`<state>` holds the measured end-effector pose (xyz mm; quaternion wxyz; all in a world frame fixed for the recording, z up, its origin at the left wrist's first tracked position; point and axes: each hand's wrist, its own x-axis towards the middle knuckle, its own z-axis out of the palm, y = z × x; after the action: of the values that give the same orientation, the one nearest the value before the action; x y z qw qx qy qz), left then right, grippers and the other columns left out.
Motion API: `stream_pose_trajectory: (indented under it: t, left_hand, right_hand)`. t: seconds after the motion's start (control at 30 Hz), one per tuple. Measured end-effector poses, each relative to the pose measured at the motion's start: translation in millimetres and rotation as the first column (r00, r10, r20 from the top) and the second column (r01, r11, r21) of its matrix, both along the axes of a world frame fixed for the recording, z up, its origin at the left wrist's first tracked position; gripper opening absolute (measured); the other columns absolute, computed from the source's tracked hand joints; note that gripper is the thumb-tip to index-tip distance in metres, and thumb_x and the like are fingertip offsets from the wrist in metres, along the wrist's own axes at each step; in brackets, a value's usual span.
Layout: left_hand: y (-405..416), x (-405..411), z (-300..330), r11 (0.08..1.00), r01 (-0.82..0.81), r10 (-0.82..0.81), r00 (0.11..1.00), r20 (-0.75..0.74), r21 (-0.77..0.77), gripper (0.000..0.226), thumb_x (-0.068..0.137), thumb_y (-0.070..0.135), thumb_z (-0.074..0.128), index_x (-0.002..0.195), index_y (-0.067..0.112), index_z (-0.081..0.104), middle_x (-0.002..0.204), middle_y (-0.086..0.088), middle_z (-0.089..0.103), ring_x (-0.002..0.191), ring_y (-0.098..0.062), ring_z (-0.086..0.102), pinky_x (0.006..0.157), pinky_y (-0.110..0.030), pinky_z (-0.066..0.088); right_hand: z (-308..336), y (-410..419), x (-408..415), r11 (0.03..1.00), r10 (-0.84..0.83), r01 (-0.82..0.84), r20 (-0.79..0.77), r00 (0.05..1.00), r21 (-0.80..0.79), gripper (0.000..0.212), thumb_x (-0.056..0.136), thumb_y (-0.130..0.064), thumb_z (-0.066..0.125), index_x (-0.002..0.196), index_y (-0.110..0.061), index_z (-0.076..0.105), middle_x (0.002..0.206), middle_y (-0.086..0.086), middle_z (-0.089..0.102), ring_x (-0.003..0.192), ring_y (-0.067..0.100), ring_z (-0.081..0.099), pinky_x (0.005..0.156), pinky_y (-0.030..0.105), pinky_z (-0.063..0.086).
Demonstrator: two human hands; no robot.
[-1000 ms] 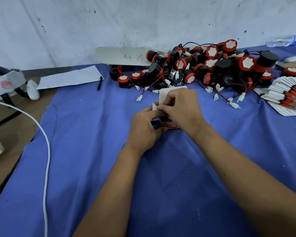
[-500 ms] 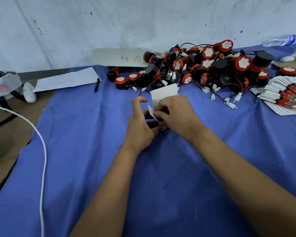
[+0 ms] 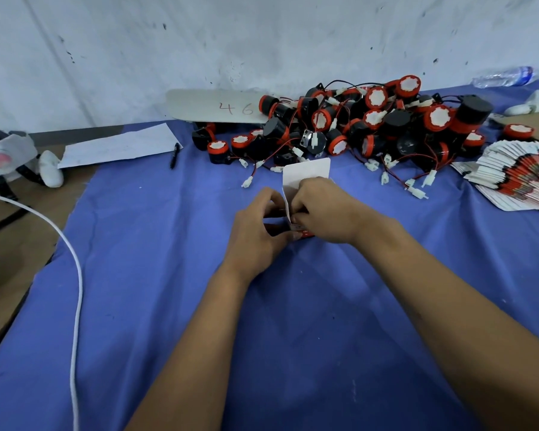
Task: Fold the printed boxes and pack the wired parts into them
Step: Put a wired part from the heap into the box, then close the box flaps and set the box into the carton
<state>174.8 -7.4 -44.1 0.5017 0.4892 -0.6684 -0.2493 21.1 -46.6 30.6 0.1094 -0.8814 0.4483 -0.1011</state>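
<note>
Since the earlier frame, the left hand point(image 3: 257, 231) has curled its thumb back toward the box point(image 3: 305, 175), where before that thumb stood raised and apart; the white flap of the box stands upright as it did then. Both hands meet at the middle of the counter point(image 3: 137, 275), which carries a blue cloth. The left hand's fingers curl round the lower part of the box. The right hand point(image 3: 321, 209) pinches a side flap between thumb and fingertips. A red printed edge of the box shows just under the right hand.

Beyond the hands, against the wall, lies the pile of wired parts point(image 3: 371, 126), black and red with white plugs on thin leads. A fanned stack of flat boxes point(image 3: 511, 178) lies at the right edge. A white card marked 46 point(image 3: 215, 105) leans behind the pile. A pen point(image 3: 175, 154) and a sheet of paper point(image 3: 119, 144) lie at the left, and a white cable point(image 3: 75, 290) runs down the left side.
</note>
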Motion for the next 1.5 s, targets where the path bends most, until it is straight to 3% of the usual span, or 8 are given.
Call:
stream_pose_trajectory:
  t: [0.17, 0.33, 0.43, 0.6, 0.77, 0.93, 1.27, 1.5]
  left_hand:
    - [-0.3, -0.4, 1.4, 0.999, 0.033, -0.032, 0.999, 0.012, -0.015, 0.043, 0.082, 0.0, 0.083, 0.106, 0.02, 0.052, 0.098, 0.005, 0.075, 0.087, -0.014, 0.074, 0.079, -0.034, 0.062]
    - [-2.2, 1.5, -0.8, 0.999, -0.002, 0.002, 1.0, 0.01, 0.04, 0.049, 0.082, 0.0, 0.081, 0.114, 0.025, 0.053, 0.112, 0.002, 0.076, 0.097, -0.014, 0.075, 0.087, -0.039, 0.061]
    - [-1.5, 1.3, -0.9, 1.0, -0.004, 0.004, 0.999, 0.052, 0.007, 0.048, 0.083, 0.0, 0.082, 0.118, 0.022, 0.058, 0.118, 0.004, 0.074, 0.107, -0.008, 0.072, 0.09, -0.027, 0.058]
    - [-6.4, 1.2, -3.6, 0.996, -0.088, 0.09, 0.987, 0.135, -0.023, 0.041, 0.079, 0.0, 0.085, 0.116, 0.013, 0.076, 0.119, 0.009, 0.072, 0.111, -0.004, 0.067, 0.096, -0.033, 0.057]
    - [-7.4, -0.6, -3.5, 0.994, -0.099, 0.106, 0.982, 0.159, -0.053, 0.038, 0.08, 0.002, 0.085, 0.117, 0.01, 0.076, 0.123, 0.011, 0.067, 0.116, -0.007, 0.065, 0.102, -0.029, 0.053]
    - [-9.0, -2.7, -2.9, 0.989, -0.139, 0.144, 0.984, 0.103, -0.053, 0.035, 0.08, 0.001, 0.085, 0.114, 0.005, 0.077, 0.127, -0.004, 0.071, 0.121, -0.015, 0.065, 0.106, -0.03, 0.051]
    - [-5.9, 1.9, 0.5, 0.995, -0.093, 0.094, 0.996, -0.01, 0.041, 0.047, 0.074, 0.005, 0.091, 0.105, 0.038, 0.076, 0.121, 0.005, 0.074, 0.117, -0.008, 0.068, 0.102, -0.034, 0.055]
    - [-4.1, 17.5, 2.0, 0.962, 0.143, -0.048, 0.925, -0.376, 0.231, 0.051, 0.065, -0.008, 0.089, 0.102, 0.007, 0.057, 0.131, -0.013, 0.07, 0.118, -0.022, 0.07, 0.098, -0.041, 0.059]
  right_hand:
    - [-0.9, 1.1, -7.9, 0.994, 0.028, -0.016, -0.109, 0.994, 0.109, 0.042, 0.104, -0.03, 0.047, 0.066, -0.021, 0.061, 0.098, -0.003, 0.044, 0.11, 0.02, 0.036, 0.106, 0.039, 0.032]
    - [-19.1, 3.4, -23.6, 0.88, -0.007, 0.287, 0.593, 0.805, -0.379, 0.025, 0.098, -0.019, 0.062, 0.077, -0.007, 0.07, 0.081, 0.002, 0.06, 0.078, 0.017, 0.052, 0.069, 0.031, 0.042]
    - [-36.7, -2.9, -33.4, 0.869, -0.279, 0.495, 0.812, 0.513, -0.014, 0.011, 0.099, -0.018, 0.061, 0.089, -0.017, 0.066, 0.081, -0.008, 0.062, 0.072, 0.006, 0.054, 0.065, 0.021, 0.042]
    - [-59.3, -12.5, -36.9, 0.848, -0.521, 0.039, 0.815, 0.253, 0.529, 0.012, 0.1, -0.012, 0.062, 0.111, -0.012, 0.066, 0.08, -0.006, 0.063, 0.052, 0.003, 0.06, 0.043, 0.018, 0.044]
    - [-63.5, -21.9, -42.1, 0.881, -0.41, -0.02, 0.785, 0.464, 0.473, 0.041, 0.094, -0.001, 0.065, 0.125, -0.029, 0.064, 0.112, -0.002, 0.071, 0.092, 0.021, 0.072, 0.06, 0.026, 0.055]
    - [-65.9, -15.2, -42.7, 0.947, -0.232, -0.07, 0.816, 0.529, 0.314, 0.039, 0.094, 0.007, 0.056, 0.115, -0.022, 0.072, 0.106, 0.013, 0.071, 0.077, 0.039, 0.059, 0.067, 0.041, 0.051]
    - [-65.9, -9.4, -51.2, 0.972, -0.096, -0.098, 0.736, 0.67, 0.215, 0.017, 0.089, -0.031, 0.077, 0.105, -0.031, 0.078, 0.122, -0.006, 0.064, 0.102, 0.003, 0.063, 0.081, 0.022, 0.05]
    - [-67.8, -10.6, -58.4, 0.967, -0.075, -0.12, 0.702, 0.709, 0.224, 0.032, 0.08, -0.025, 0.085, 0.111, -0.024, 0.078, 0.13, -0.01, 0.061, 0.115, 0.007, 0.063, 0.092, 0.033, 0.057]
